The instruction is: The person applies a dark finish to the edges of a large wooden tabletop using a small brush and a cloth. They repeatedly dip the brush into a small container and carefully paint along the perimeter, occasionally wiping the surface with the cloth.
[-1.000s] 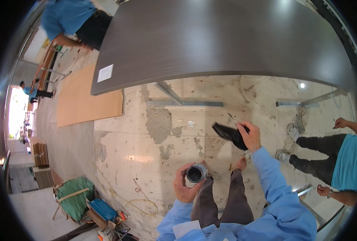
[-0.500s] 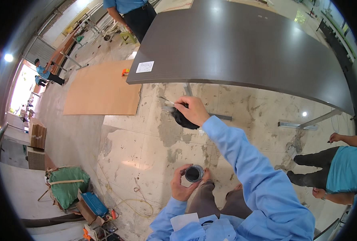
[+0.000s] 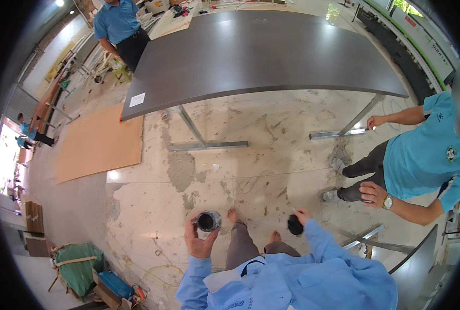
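We hold small open can point(image 3: 208, 221) in left hand point(image 3: 200, 238), fingers wrapped round its side, dark inside showing. Right hand point(image 3: 301, 217) closed on black rag-like wad point(image 3: 294, 225), right of can, well apart. Our bare feet point(image 3: 233, 214) between can and wad, on stained concrete floor point(image 3: 152, 206). Dark bench point(image 3: 256, 51) well beyond can. Person in blue shirt point(image 3: 421, 150) stands right of wad.

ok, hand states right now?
Left hand: closed around a small dark round can.
Right hand: closed on a black brush.
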A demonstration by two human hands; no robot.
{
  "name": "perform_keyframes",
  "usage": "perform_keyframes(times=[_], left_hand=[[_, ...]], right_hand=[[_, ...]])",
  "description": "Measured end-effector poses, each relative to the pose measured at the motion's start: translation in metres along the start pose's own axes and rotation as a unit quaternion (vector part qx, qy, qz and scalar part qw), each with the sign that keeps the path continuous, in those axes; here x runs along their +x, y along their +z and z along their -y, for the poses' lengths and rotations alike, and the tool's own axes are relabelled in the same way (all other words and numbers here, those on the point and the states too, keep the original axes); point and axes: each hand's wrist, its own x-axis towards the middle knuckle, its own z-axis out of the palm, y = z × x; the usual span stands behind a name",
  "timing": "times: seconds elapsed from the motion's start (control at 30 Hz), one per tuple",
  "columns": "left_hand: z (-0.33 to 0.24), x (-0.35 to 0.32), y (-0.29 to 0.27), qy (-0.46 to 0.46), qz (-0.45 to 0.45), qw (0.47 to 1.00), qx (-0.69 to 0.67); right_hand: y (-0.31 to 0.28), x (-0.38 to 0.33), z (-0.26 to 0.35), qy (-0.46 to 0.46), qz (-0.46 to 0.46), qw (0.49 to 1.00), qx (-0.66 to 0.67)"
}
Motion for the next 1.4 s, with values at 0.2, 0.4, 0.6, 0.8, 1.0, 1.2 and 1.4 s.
perform_keyframes(times=[0.2,0.4,0.6,0.8,1.0,1.2,1.4], left_hand=[[-0.035,-0.057,0.025,-0.007,0.0,1.0,-0.02],[-0.051,-0.077,0.021,0.019,0.0,1.0,-0.003],[-0.054,-0.078,-0.004,0.033,-0.03,0.999,0.004],[-0.041,-0.065,-0.043,0.04,-0.043,0.998,0.029],[-0.03,-0.042,-0.082,0.038,-0.068,0.996,0.05],[-0.013,-0.003,-0.116,0.016,-0.076,0.997,0.005],[0.012,0.049,-0.117,0.001,-0.062,0.998,0.003]], right_hand=[[-0.066,-0.074,-0.104,0.035,-0.001,0.999,0.035],[-0.038,-0.093,-0.032,-0.165,-0.048,0.978,0.115],[-0.034,-0.082,0.073,-0.238,-0.031,0.961,0.14],[-0.045,-0.004,0.249,-0.356,-0.021,0.924,0.134],[-0.056,0.061,0.379,-0.32,-0.052,0.925,0.198],[-0.054,0.111,0.441,-0.408,-0.09,0.888,0.191],[-0.056,0.154,0.472,-0.38,-0.204,0.868,0.248]])
